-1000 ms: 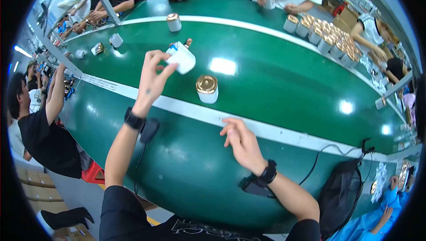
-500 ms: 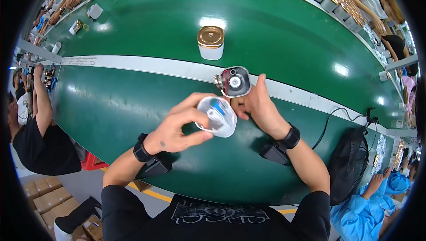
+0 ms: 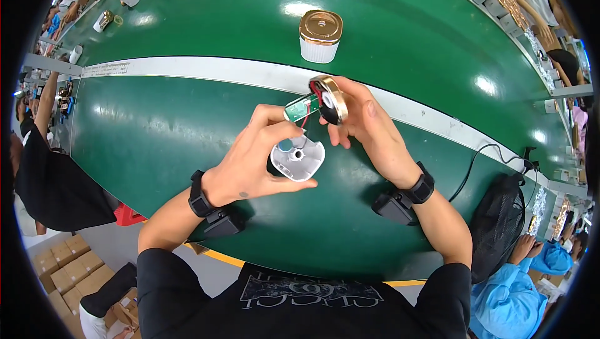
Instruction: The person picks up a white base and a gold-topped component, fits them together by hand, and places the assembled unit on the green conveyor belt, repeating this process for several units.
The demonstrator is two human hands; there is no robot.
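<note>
Step in hand, as judged: a small appliance is being worked on with its two halves apart. A cup-shaped white plastic shell (image 3: 305,169) is held mouth up at the centre of the frame; just above it, a round gold metallic cap with a black underside (image 3: 338,99) is held tilted on edge. Between them a narrow green circuit board (image 3: 299,109) sticks out from the cap toward the left, and thin red wires (image 3: 305,121) hang toward the shell.

Next move, as judged: the halves should be kept close so that the wires are not strained, and board and shell mouth would have to be lined up before any closing.

Pose: the left hand (image 3: 244,163) is curled part-way, the shell pinched at its left side between thumb below and fingers above. Whether the board is touched by the left index fingertip cannot be told at this angle. The right hand (image 3: 379,131) is half closed, palm turned inward, the cap gripped at its right side. Both forearms are brought in from the lower edge, over the dark green counter (image 3: 150,145).

A gold-topped white ribbed container (image 3: 319,40) stands upright, untouched, at upper centre.
</note>
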